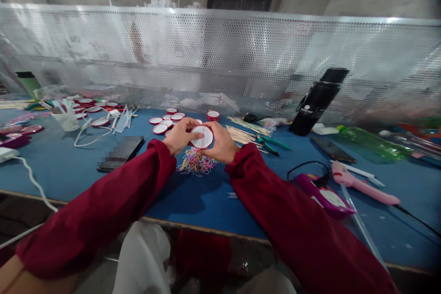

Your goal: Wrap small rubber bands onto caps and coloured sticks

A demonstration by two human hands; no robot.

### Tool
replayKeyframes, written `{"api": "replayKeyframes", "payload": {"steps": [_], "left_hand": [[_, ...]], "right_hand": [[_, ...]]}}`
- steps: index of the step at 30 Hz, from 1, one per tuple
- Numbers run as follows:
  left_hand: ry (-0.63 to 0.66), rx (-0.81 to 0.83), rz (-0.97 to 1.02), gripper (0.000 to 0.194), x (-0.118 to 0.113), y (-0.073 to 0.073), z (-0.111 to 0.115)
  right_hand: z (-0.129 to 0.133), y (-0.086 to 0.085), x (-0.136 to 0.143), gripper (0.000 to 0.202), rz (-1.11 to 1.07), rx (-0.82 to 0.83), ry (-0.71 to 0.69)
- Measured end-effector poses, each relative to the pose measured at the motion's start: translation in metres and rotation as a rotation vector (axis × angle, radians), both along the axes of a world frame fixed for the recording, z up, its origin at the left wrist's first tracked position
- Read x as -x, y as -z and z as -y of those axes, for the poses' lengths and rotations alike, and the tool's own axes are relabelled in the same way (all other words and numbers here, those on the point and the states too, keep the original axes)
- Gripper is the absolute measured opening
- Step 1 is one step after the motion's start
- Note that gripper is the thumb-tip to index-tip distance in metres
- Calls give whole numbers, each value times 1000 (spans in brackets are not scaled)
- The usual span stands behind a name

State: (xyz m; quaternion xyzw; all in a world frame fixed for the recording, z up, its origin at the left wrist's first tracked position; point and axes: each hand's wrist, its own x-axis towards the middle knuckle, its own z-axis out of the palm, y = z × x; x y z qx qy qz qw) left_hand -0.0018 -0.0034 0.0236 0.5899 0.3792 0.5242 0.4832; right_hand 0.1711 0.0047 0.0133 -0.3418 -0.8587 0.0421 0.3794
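Between my left hand (182, 136) and my right hand (220, 142) is a round white lid (203, 137) with a red rim, its white face turned toward me. A thin red strand, like a rubber band, runs across that face. My left thumb rests on the lid, and the right fingers curl round its other edge. Just below lies a heap of small coloured rubber bands (198, 163) on the blue table (193, 197). Behind my left hand are several similar red-rimmed lids (160, 128), and a short stack of lids (213, 115) stands beyond my right hand.
Wooden sticks (241, 134) and green-handled pliers (272, 143) lie right of my hands. Farther right are a black bottle (319, 101), a phone (332, 149), a purple pack (324, 195) and a pink glue gun (365, 184). At left stand a dark tablet-like object (120, 154) and a white cup (66, 121).
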Motion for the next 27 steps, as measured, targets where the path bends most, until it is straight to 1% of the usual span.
{"api": "replayKeyframes", "payload": {"steps": [10,27], "left_hand": [[31,-40,-34,41,3,1,-2],[31,-51,-44,38,5,0,-2]], "right_hand": [[-2,1,0,88,11,-11,0],[-1,1,0,82,17,8,-15]]}}
